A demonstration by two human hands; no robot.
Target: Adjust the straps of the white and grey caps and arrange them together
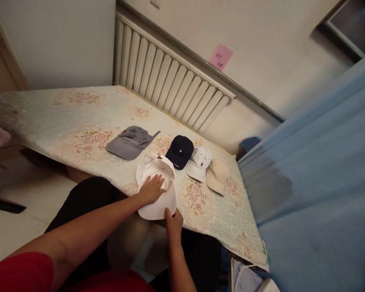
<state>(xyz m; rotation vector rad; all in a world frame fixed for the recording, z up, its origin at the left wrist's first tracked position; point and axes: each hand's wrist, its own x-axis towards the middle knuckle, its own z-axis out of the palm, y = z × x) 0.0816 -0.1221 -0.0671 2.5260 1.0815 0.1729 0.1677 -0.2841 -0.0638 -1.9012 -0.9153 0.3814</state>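
A white cap (157,167) lies at the near edge of a bed with a floral cover (63,121). My left hand (152,189) rests flat on its crown, fingers spread. My right hand (174,223) pinches the brim at the cap's near edge. Behind it lie a grey cap (130,142), a navy cap (179,151), a white cap with small marks (198,164) and a beige cap (217,176), set in a row toward the right.
A white radiator (170,77) runs along the wall behind the bed, with a pink note (220,56) above it. A blue curtain (316,170) hangs at the right. A pale floor (24,202) lies left of my legs.
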